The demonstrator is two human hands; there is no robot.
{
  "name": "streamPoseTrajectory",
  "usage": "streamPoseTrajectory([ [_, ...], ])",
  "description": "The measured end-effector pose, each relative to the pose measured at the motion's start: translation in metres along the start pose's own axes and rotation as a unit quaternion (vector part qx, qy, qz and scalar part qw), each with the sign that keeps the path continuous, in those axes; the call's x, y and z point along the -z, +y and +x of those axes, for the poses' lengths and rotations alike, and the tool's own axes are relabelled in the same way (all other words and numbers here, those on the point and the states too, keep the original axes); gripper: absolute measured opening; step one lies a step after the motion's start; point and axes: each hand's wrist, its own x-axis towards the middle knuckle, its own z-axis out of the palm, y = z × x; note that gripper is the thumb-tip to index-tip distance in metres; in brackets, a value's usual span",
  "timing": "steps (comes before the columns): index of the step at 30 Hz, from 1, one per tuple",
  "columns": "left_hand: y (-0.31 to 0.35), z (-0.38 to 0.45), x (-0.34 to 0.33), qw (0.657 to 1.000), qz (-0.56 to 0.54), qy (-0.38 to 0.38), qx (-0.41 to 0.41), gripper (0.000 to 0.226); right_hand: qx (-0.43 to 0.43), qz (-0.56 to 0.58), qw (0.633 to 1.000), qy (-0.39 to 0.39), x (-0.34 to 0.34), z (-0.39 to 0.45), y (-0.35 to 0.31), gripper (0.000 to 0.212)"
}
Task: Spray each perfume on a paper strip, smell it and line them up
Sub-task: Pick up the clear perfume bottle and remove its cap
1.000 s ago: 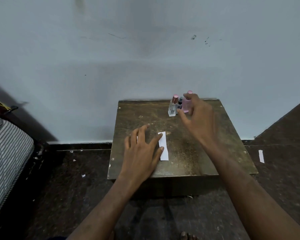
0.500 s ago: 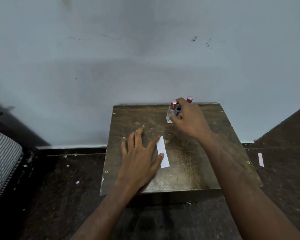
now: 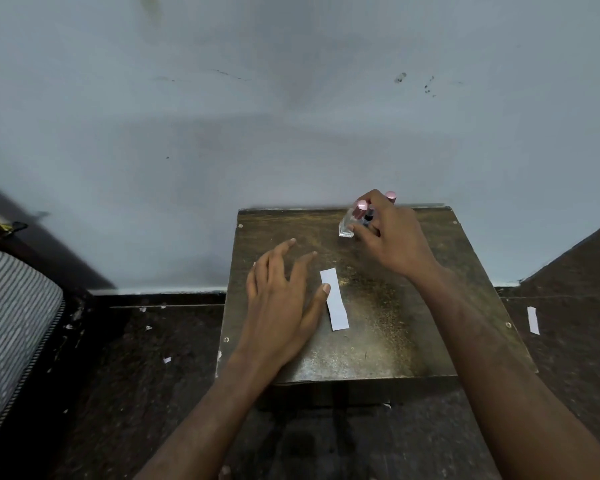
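Fingers (image 3: 355,231) of the right hand (image 3: 395,237) curl around the clear perfume bottle (image 3: 346,226) near the table's (image 3: 378,351) far edge; firm closure cannot be confirmed. Left hand (image 3: 281,306) lies spread, empty, thumb touching the paper strip (image 3: 334,299). Glass: rigid, slippery, fragile; grip the body.

Upright perfume bottles (image 3: 347,226) beyond flat paper strip (image 3: 334,298)

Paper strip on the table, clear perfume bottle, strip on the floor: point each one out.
paper strip (image 3: 334,299), head view, middle of the white strip
clear perfume bottle (image 3: 346,226), head view, glass body below the pink cap
floor strip (image 3: 532,320), head view, its middle
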Motion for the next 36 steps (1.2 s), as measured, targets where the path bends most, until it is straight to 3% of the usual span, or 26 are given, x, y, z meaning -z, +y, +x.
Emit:
streamPoseTrajectory([
  [6,-0.007,-0.006,0.007,0.992,-0.103,0.072,0.003,0.047,-0.010,0.066,0.998,-0.006,0.018,-0.029,-0.032,0.020],
  [12,0.011,-0.004,0.004,0.990,-0.131,-0.018,-0.038,0.077,-0.002,0.109,0.991,-0.083,0.013,-0.081,-0.047,0.022],
  [16,0.021,-0.011,0.007,0.981,-0.176,0.002,-0.086,0.060,0.004,0.141,0.984,-0.108,0.032,-0.094,-0.057,0.023],
  [20,0.024,-0.016,0.016,0.969,-0.240,0.013,-0.059,0.051,-0.040,0.186,0.975,-0.115,0.046,-0.111,-0.068,0.033],
  [24,0.034,-0.017,0.020,0.948,-0.319,-0.008,-0.004,0.046,-0.108,0.248,0.961,-0.064,0.054,-0.118,-0.068,0.053],
  [31,0.051,-0.024,0.001,0.933,-0.357,-0.033,-0.012,0.037,-0.149,0.375,0.915,0.010,0.041,-0.126,-0.066,0.021],
  [36,0.050,-0.028,0.004,0.930,-0.367,-0.020,0.020,0.037,-0.176,0.466,0.865,0.051,0.040,-0.117,-0.069,0.025],
])
